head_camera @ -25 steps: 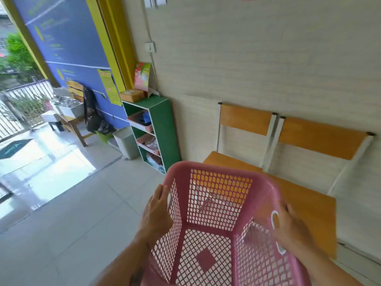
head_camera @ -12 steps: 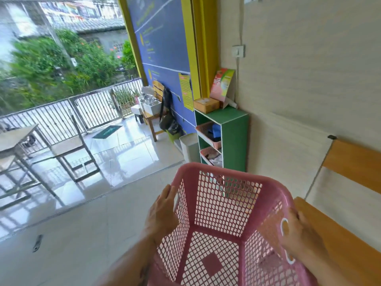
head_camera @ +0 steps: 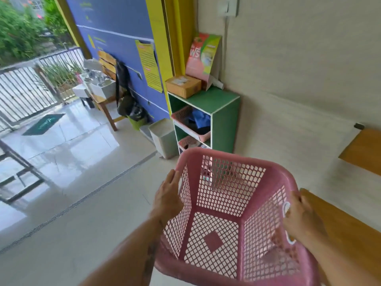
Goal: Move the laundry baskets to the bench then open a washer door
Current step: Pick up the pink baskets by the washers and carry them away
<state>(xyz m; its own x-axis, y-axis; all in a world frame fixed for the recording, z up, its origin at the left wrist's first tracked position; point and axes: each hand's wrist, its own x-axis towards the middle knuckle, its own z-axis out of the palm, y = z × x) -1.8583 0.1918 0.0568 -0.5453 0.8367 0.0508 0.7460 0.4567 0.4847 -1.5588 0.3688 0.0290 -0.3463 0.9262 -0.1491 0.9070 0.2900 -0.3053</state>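
Fingers: those of the left hand [head_camera: 168, 200] wrapped the left rim of the pink basket [head_camera: 231, 219]; those of the right hand [head_camera: 301, 218] closed on its right handle.
Basket: empty, held up in 2 hands, tilted.
Bench [head_camera: 348, 234]: just right of the basket, against the wall.
Green shelf [head_camera: 223, 120]: beyond the basket, 1 brown box [head_camera: 183, 86] on top.
White bin [head_camera: 164, 137]: left of the shelf, behind the basket.

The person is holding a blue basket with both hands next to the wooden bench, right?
Not quite: the basket is pink, not blue, as the head view shows. Both the left hand and right hand do hold it, beside the wooden bench.
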